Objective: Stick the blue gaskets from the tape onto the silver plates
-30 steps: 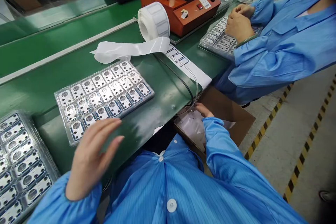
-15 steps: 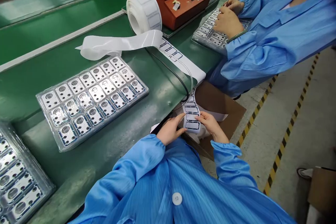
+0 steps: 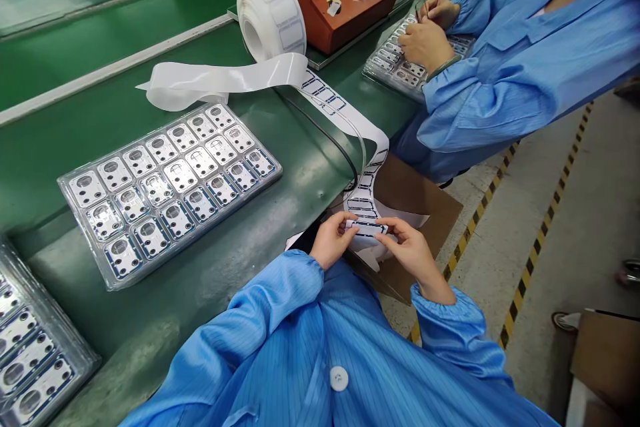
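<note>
A white backing strip (image 3: 367, 229) with dark rectangular outline stickers stretches between my hands, in front of my body. My left hand (image 3: 333, 240) pinches its left edge between thumb and fingers. At the opposite edge my right hand (image 3: 411, 250) is closed on the strip in the same way. From there the band climbs over the bench edge and across the bench top toward a white roll of labels (image 3: 280, 17). Below my hands, an open cardboard box (image 3: 420, 193) contains crumpled white strip.
A clear tray of metal plates (image 3: 170, 193) lies on the green bench, with another tray (image 3: 35, 360) at the lower left. Behind the roll stands an orange machine (image 3: 345, 7). Black and clear cables hang over the edge. A co-worker's hands (image 3: 427, 40) are over a tray at right.
My hands have shifted slightly, the right one outward, and the held strip end is now bent into a narrower face toward me. More of the outlined strip curves over the bench edge.
</note>
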Tool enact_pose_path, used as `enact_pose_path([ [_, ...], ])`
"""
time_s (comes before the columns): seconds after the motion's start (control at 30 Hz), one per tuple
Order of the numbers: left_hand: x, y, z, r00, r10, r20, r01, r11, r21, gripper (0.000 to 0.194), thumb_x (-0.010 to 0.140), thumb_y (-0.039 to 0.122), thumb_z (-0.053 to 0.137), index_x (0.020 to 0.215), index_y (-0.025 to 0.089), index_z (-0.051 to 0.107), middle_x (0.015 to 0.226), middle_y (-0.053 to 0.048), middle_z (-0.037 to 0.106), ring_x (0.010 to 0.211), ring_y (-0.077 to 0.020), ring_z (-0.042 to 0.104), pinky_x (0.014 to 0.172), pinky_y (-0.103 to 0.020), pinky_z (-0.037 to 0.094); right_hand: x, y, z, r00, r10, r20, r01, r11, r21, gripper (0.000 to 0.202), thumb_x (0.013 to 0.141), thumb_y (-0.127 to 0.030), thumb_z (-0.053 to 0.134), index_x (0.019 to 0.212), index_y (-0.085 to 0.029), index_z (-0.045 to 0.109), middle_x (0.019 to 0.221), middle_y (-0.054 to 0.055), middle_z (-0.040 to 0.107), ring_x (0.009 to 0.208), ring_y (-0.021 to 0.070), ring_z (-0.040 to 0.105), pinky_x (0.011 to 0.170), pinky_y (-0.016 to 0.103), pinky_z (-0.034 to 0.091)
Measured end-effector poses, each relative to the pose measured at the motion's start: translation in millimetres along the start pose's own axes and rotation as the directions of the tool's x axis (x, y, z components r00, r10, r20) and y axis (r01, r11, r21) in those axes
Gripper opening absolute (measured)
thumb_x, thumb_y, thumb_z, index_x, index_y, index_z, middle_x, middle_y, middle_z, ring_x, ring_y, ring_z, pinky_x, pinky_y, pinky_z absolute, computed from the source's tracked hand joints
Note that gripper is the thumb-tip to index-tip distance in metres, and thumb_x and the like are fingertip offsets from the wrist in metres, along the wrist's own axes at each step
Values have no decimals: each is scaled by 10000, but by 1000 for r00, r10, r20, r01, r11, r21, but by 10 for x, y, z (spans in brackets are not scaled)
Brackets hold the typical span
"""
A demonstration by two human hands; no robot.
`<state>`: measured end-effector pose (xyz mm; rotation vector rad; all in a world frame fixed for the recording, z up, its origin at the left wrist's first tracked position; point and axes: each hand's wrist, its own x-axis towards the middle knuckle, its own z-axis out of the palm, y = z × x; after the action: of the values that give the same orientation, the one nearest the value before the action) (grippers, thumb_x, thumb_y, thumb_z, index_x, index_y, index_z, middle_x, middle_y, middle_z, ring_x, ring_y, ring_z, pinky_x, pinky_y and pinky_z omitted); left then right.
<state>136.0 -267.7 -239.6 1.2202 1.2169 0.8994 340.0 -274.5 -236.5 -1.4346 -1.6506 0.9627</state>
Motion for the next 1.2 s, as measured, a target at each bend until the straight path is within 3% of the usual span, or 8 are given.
enact_pose_path([
  [0.17, -26, 21, -2, 1000, 5, 31, -2, 997, -78, 213, 850, 256, 668, 1035, 154, 648, 852, -6, 643, 761, -109, 572, 717, -215, 472, 25, -121, 13, 996, -65, -64, 63, 998, -31, 300, 855, -526, 679, 826, -230, 720, 837, 49, 655, 797, 202, 612, 714, 339, 501],
  [0.3, -41, 27, -23, 997, 11, 70, 0, 987, -162, 284, 825, 221, 693, 1086, 150, 609, 936, -27, 674, 875, -137, 630, 819, -242, 500, 32, -221, 6, 992, -104, -65, 100, 993, -62, 412, 896, -531, 623, 642, -208, 655, 706, 23, 574, 664, 165, 554, 605, 304, 454],
  [0.37, -42, 37, -37, 998, 3, 66, 8, 987, -159, 212, 839, 212, 670, 1032, 146, 614, 962, -37, 680, 909, -147, 638, 842, -249, 499, 43, -275, -40, 991, -125, -38, 122, 989, -81, 393, 893, -538, 626, 689, -208, 689, 727, 27, 592, 672, 165, 570, 614, 302, 475],
  [0.47, -49, 57, -52, 998, 4, 55, 3, 991, -133, 169, 846, 207, 658, 1003, 150, 629, 975, -35, 684, 924, -151, 634, 852, -247, 488, 67, -400, -166, 978, -206, -24, 199, 965, -171, 304, 883, -491, 664, 991, -216, 735, 899, 49, 659, 730, 168, 622, 693, 315, 534],
  [0.6, -61, 63, -52, 999, 7, 48, -2, 995, -101, 174, 848, 216, 660, 1009, 153, 644, 952, -26, 687, 893, -148, 627, 823, -241, 476, 75, -687, -334, 924, -381, 29, 364, 853, -373, 198, 921, -317, 641, 1085, -226, 705, 990, 70, 684, 790, 180, 661, 750, 333, 553],
  [0.7, -60, 46, -45, 999, 8, 39, -5, 997, -82, 204, 849, 221, 662, 1039, 148, 645, 948, -27, 687, 867, -144, 620, 809, -242, 473, 55, -914, -385, 854, -504, 127, 487, 690, -535, 156, 929, -225, 614, 1053, -217, 709, 981, 74, 707, 863, 207, 675, 782, 348, 534],
  [0.87, -53, 25, -38, 999, 12, 42, -10, 998, -64, 211, 858, 227, 653, 1056, 155, 644, 960, -23, 695, 870, -141, 626, 818, -240, 486, 32, -1097, -365, 787, -564, 249, 550, 460, -697, 150, 921, -240, 637, 1036, -183, 714, 962, 81, 737, 835, 222, 671, 767, 359, 485],
  [1.2, -90, 95, -55, 998, 47, 51, -46, 999, -18, 168, 863, 219, 637, 1021, 170, 665, 967, -17, 698, 883, -142, 624, 822, -232, 477, 62, -1112, -299, 769, -526, 363, 594, 376, -711, 171, 961, -236, 577, 935, -176, 735, 839, 63, 733, 747, 198, 639, 754, 364, 443],
])
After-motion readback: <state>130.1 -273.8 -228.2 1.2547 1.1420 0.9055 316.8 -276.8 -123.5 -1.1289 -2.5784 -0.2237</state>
